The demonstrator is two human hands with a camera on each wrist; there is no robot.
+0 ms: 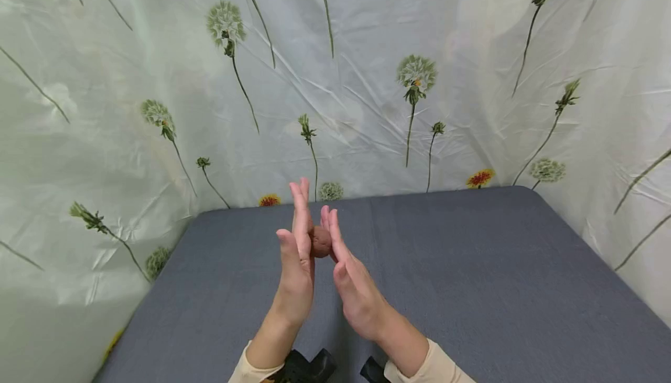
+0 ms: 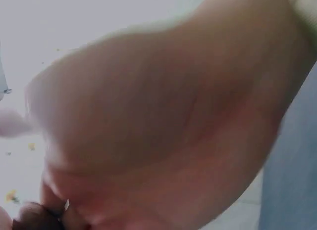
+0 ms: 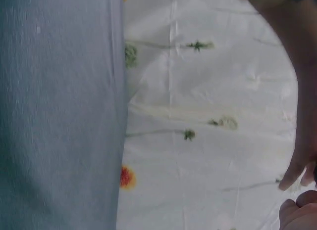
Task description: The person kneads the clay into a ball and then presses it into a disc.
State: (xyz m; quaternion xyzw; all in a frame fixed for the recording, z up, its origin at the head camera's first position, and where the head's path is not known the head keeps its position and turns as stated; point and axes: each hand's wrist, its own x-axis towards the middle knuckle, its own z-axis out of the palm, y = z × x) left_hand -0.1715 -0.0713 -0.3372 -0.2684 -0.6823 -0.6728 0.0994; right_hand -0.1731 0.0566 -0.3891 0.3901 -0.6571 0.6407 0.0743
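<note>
In the head view, a small brown ball [image 1: 321, 242], like clay or dough, sits between the two upright palms. My left hand [image 1: 296, 255] stands on its left with the fingers straight, touching the ball near the base of the fingers. From the right, my right hand [image 1: 356, 293] leans in, its straight fingers against the ball's other side. The left palm [image 2: 148, 121] fills much of the left wrist view, with part of the dark ball [image 2: 37, 217] at the lower left corner. The right wrist view catches only some blurred fingers [image 3: 297, 215] at its right edge.
Below the hands lies a table with a dark grey cloth [image 1: 472, 278]. Behind and beside it hangs a pale curtain [image 1: 356, 80] printed with dandelions and orange flowers. Light sleeves and black wrist devices [image 1: 314, 365] show at the bottom of the head view.
</note>
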